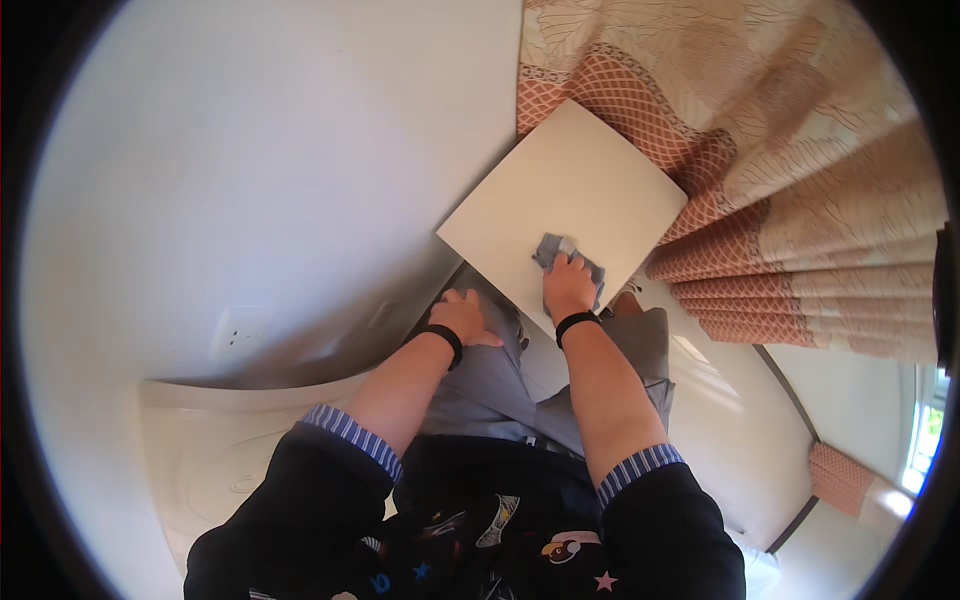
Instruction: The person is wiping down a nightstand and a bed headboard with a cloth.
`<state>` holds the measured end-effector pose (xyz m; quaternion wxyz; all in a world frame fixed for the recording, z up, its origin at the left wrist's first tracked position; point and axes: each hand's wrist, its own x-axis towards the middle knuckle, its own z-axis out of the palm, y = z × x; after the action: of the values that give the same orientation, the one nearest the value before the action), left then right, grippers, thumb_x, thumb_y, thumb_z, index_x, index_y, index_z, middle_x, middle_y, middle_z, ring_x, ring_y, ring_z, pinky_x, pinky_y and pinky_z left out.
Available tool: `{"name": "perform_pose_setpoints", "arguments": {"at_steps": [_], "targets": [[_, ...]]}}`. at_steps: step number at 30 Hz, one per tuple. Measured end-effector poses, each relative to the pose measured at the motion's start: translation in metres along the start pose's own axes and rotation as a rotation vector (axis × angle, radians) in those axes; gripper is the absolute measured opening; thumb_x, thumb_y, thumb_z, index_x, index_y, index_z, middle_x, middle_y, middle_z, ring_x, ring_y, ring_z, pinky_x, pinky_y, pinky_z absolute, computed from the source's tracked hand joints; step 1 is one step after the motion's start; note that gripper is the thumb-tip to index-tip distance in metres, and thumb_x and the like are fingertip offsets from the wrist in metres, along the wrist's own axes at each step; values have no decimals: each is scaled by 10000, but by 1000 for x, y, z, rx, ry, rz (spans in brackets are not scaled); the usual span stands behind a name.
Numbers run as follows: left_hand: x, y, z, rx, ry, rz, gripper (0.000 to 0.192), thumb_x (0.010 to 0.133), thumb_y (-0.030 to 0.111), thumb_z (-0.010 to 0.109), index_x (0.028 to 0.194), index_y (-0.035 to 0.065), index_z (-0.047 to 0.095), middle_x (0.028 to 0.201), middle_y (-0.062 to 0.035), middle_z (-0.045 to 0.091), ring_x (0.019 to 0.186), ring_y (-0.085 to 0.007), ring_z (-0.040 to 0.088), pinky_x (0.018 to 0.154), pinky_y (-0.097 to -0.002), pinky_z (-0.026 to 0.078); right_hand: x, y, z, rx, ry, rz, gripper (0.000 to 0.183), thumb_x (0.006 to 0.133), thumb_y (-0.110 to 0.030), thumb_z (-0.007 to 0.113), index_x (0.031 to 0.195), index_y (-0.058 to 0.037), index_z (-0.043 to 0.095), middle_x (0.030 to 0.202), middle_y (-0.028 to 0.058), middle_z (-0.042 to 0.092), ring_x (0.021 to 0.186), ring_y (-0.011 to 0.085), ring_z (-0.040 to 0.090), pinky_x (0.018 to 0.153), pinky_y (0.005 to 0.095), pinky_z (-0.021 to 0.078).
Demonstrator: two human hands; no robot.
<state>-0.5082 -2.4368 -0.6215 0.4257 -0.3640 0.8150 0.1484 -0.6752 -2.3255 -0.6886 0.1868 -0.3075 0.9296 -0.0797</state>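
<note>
My right hand [568,286] presses a crumpled grey-blue cloth [551,246] against the near part of a square cream-coloured top [562,180], perhaps of a small table or cabinet. Part of the cloth sticks out past my fingertips and along the hand's right side; the palm hides the rest. My left hand [461,316] lies on my grey-trousered left knee [487,360], fingers spread and holding nothing. It is just outside the near left edge of the cream top. Both wrists wear black bands.
A white wall [262,135] with a power socket [244,332] runs along the left. Patterned beige and orange curtains [750,172] hang against the far and right sides of the cream top. Behind my left arm stands a pale carved panel [225,465], possibly a headboard. A pale floor [705,427] shows at right.
</note>
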Motion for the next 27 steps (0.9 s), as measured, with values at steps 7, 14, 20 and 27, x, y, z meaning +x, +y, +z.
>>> {"name": "perform_pose_setpoints", "arguments": {"at_steps": [7,14,20,27], "targets": [[-46,16,2,-163,67,27,1110,677,659,844,1481,59,367,1523,-263,348,1380,-463,449,1078,-527,467,-81,48,14,23,-14,196,381,957,-405,643,1207,-126,574,1205,172,612,1099,381,661,842,477,596],[-62,18,18,-308,148,-26,1013,773,564,827,1543,162,306,1573,-263,289,1414,-488,394,1077,-592,447,-98,59,15,14,-106,208,368,985,-362,595,1250,-108,575,1272,180,610,1112,391,669,927,484,561],[-55,19,19,-299,106,-48,1008,790,579,810,1550,154,302,1580,-271,274,1421,-496,379,1084,-607,430,-84,55,13,-56,21,207,276,1003,-268,516,1194,-89,602,1224,155,619,1084,366,678,856,482,595],[-45,31,4,-254,45,-42,960,790,591,798,1507,128,359,1558,-284,294,1396,-513,398,1059,-604,448,-7,84,-9,-50,101,250,253,1005,-265,516,1162,-92,612,1205,168,623,1070,369,682,822,478,609]]}}
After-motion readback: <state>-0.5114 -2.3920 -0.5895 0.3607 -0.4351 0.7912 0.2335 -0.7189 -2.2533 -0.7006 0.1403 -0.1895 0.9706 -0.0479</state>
